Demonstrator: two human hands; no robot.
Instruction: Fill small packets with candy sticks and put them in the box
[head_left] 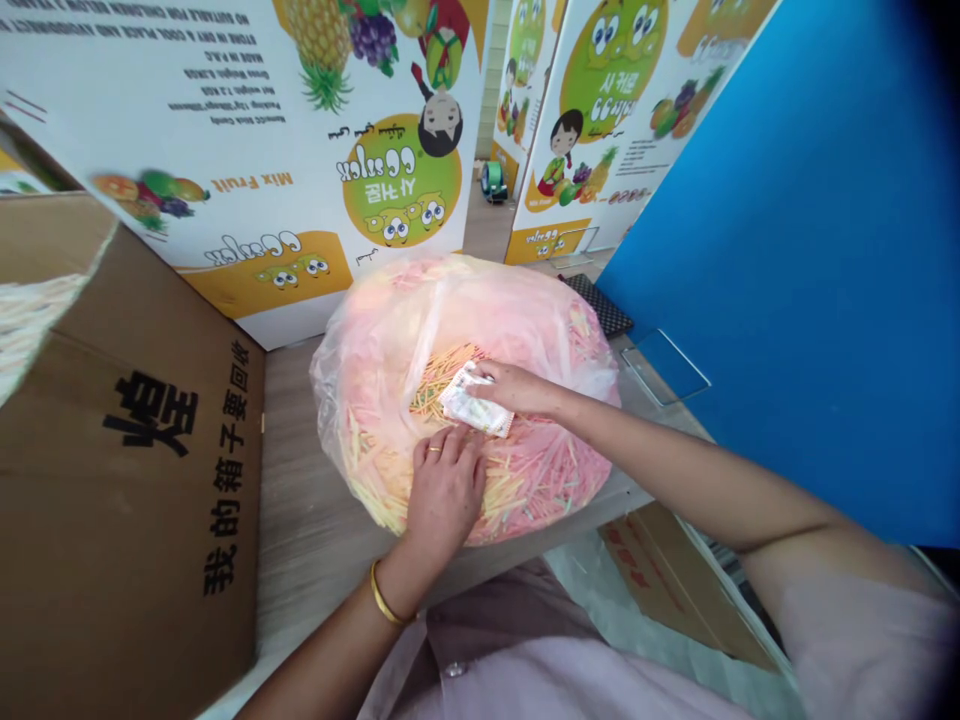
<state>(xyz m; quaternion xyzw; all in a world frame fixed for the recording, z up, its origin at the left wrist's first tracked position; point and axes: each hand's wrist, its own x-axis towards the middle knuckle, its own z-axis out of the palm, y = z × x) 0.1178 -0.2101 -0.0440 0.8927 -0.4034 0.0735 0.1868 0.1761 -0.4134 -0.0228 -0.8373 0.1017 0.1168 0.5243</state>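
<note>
the right hand [517, 388] pinches a small white sachet [476, 402] over a clear plastic bag [457, 300] of pink and yellow candy sticks on the surface [322, 560]; the left hand [446, 495] rests open on the bag, gripping nothing.

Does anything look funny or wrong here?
Yes. The big white Mix Fruit carton behind the plastic bag looks odd because it is upside down: its cartoon child stands on their head, and its words read upside down too.
</note>
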